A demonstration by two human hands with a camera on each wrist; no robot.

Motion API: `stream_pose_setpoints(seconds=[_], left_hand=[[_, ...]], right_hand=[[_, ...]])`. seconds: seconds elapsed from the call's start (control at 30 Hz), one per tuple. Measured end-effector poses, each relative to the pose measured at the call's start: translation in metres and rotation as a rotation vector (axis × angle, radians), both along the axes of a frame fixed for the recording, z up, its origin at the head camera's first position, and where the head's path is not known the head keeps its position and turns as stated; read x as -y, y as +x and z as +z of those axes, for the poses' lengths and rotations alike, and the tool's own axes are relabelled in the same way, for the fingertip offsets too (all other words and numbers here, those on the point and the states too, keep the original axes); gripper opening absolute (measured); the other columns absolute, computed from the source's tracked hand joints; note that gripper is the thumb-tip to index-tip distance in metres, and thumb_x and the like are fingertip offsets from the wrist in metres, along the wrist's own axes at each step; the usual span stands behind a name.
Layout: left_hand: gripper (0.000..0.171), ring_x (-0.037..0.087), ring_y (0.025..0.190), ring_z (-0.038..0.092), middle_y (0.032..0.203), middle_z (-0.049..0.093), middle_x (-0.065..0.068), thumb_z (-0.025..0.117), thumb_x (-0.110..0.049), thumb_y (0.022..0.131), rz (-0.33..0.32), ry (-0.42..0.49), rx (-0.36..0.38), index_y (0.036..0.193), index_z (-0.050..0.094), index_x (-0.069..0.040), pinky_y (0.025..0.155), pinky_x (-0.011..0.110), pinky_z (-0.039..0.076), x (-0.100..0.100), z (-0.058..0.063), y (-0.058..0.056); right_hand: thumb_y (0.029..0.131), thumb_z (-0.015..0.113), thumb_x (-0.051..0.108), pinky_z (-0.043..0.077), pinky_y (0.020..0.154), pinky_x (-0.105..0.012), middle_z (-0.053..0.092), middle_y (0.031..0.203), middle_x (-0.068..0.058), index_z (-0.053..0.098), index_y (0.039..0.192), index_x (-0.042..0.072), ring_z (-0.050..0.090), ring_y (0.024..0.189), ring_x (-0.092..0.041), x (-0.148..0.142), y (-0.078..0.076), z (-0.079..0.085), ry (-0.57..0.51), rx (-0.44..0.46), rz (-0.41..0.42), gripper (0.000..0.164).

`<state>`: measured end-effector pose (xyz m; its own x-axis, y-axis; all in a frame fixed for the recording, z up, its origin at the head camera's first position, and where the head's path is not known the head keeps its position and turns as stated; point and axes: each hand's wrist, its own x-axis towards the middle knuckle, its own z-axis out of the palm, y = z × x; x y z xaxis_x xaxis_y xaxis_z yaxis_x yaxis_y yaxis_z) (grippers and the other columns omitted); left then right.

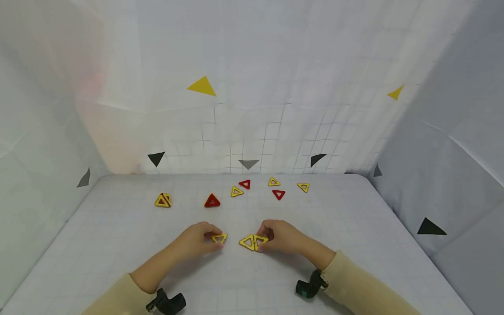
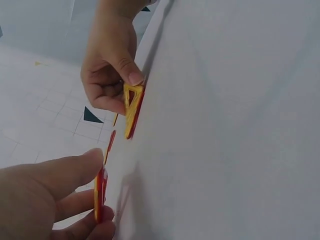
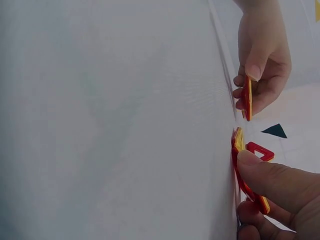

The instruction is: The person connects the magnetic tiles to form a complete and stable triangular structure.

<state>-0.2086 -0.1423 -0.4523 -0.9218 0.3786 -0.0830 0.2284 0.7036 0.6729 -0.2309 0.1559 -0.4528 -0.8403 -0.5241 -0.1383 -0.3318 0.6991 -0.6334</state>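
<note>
My left hand (image 1: 197,239) pinches one hollow triangular tile (image 1: 225,236), yellow on its upper face; in the left wrist view red shows along its side. To its right, my right hand (image 1: 284,236) grips a pair of such tiles (image 1: 242,242) set edge to edge in a diamond shape. The right thumb (image 3: 272,182) lies over the pair, with fingers beneath. Red shows on the pair's underside in the right wrist view. A short gap separates the single tile from the pair, close over the white tabletop (image 1: 244,280).
Beyond the hands lie loose hollow triangles, yellow (image 1: 232,194) and red (image 1: 249,184), several in all. A dark red triangular piece (image 1: 212,203) sits left of them. Farther left is a yellow-and-red triangular cluster (image 1: 159,203). White sheet walls (image 1: 252,52) enclose the table's back and sides.
</note>
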Motion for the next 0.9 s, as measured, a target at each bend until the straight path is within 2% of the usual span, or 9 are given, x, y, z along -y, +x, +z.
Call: stream_pose_setpoints(seconds=[0.13, 0.33, 0.53, 0.67, 0.9], left_hand=[[0.034, 0.009, 0.087, 0.054, 0.1, 0.062, -0.009, 0.083, -0.032, 0.083, -0.02, -0.025, -0.012, 0.111, 0.073, -0.016, 0.08, 0.034, 0.048, -0.003, -0.005, 0.001], [0.034, 0.008, 0.084, 0.053, 0.097, 0.059, -0.007, 0.085, -0.027, 0.08, -0.024, -0.052, -0.076, 0.109, 0.072, -0.014, 0.076, 0.031, 0.048, -0.006, -0.008, 0.004], [0.03, 0.007, 0.082, 0.054, 0.093, 0.059, -0.008, 0.085, -0.019, 0.081, -0.005, -0.03, -0.075, 0.108, 0.073, -0.014, 0.073, 0.029, 0.048, -0.007, -0.005, 0.007], [0.025, 0.007, 0.079, 0.055, 0.088, 0.059, -0.01, 0.083, -0.015, 0.082, 0.0, -0.021, -0.077, 0.106, 0.074, -0.013, 0.071, 0.027, 0.048, -0.007, -0.004, 0.01], [0.021, 0.009, 0.074, 0.053, 0.081, 0.058, -0.009, 0.084, -0.02, 0.082, 0.01, -0.04, -0.083, 0.099, 0.074, -0.013, 0.065, 0.025, 0.046, -0.013, -0.002, 0.018]], right_hand=[[0.08, 0.086, 0.031, 0.048, 0.069, -0.027, 0.061, 0.085, 0.009, 0.066, 0.098, 0.022, 0.055, 0.079, -0.012, 0.0, -0.001, -0.002, 0.008, 0.005, -0.001, 0.029], [0.08, 0.086, 0.032, 0.048, 0.069, -0.028, 0.061, 0.085, 0.009, 0.066, 0.099, 0.022, 0.055, 0.079, -0.012, 0.0, 0.0, -0.004, 0.002, -0.006, -0.001, 0.029], [0.08, 0.086, 0.033, 0.048, 0.069, -0.027, 0.059, 0.083, 0.011, 0.066, 0.102, 0.022, 0.055, 0.077, -0.01, 0.001, 0.001, -0.004, 0.018, -0.047, 0.004, 0.031], [0.081, 0.085, 0.03, 0.049, 0.07, -0.027, 0.06, 0.083, 0.011, 0.068, 0.103, 0.022, 0.056, 0.077, -0.01, 0.0, 0.002, -0.001, 0.02, -0.042, 0.007, 0.028], [0.083, 0.083, 0.028, 0.049, 0.07, -0.027, 0.06, 0.082, 0.012, 0.07, 0.104, 0.022, 0.056, 0.077, -0.01, -0.001, 0.003, 0.001, 0.025, -0.051, 0.008, 0.026]])
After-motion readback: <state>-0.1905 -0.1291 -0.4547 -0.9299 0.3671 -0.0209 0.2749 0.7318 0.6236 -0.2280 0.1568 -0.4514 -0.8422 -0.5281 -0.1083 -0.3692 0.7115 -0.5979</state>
